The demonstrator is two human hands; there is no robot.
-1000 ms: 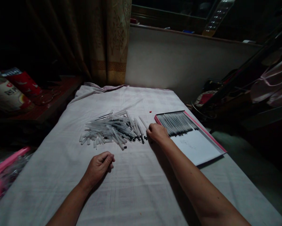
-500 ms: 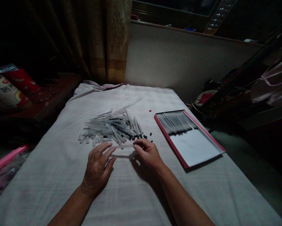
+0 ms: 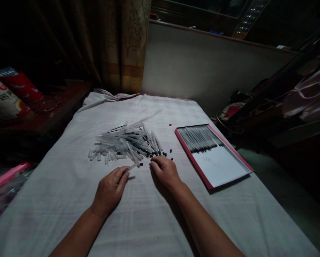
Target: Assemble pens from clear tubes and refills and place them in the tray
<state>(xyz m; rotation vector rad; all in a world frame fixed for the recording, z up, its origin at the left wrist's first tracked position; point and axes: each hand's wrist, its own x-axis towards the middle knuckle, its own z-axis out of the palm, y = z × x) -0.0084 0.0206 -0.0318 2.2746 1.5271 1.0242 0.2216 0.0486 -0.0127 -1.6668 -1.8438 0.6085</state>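
Note:
My left hand (image 3: 110, 187) is closed, thumb against fingers, around one end of a translucent pen barrel (image 3: 133, 167), whose other end points right. My right hand (image 3: 167, 172) is pinched at the near right edge of a pile of pen parts (image 3: 125, 141). Something tiny and dark shows at its fingertips, too small to make out. White tubes, dark refills and short clear pieces lie jumbled in the pile. Small black plugs (image 3: 141, 164) are scattered along its near right side. To the right, a shallow red-edged box (image 3: 194, 166) holds a row of black-tipped pens (image 3: 202, 139).
A white checked cloth (image 3: 138, 221) covers the table. A tiny red piece (image 3: 170, 125) lies beyond the pile. At the left, a jar (image 3: 7, 101) and a red packet (image 3: 23, 85) stand on a dark wooden surface. A pink handle (image 3: 7, 175) shows below them.
My hands have moved apart. The pen barrel, earlier held between both hands, is now in my left hand alone, gripped more closely. My right hand's fingers have closed into a pinch by the plugs.

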